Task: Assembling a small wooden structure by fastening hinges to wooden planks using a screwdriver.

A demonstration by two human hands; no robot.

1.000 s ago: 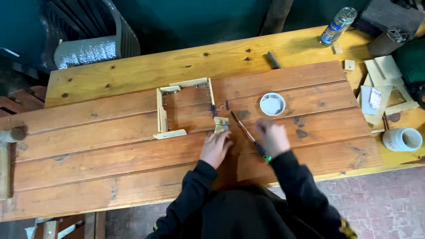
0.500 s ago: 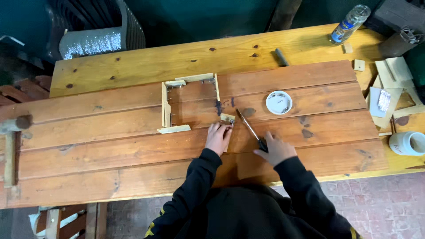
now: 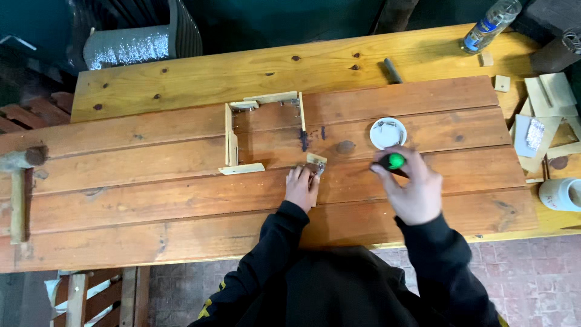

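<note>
My left hand (image 3: 301,188) pinned a small pale wood block (image 3: 315,163) flat on the knotty plank desk (image 3: 181,200), beside the open frame (image 3: 264,133); my right hand (image 3: 411,188) fingers gripped a green-capped tool (image 3: 394,161).

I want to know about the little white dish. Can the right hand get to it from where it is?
Probably yes. The right hand holds a green-tipped tool just below the white dish, and the board between them looks bare. But with its fingers busy on the tool, picking up the dish could be awkward.

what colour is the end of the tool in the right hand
Bright green, on the tool's handle end in the right hand; seen in the head view.
</note>
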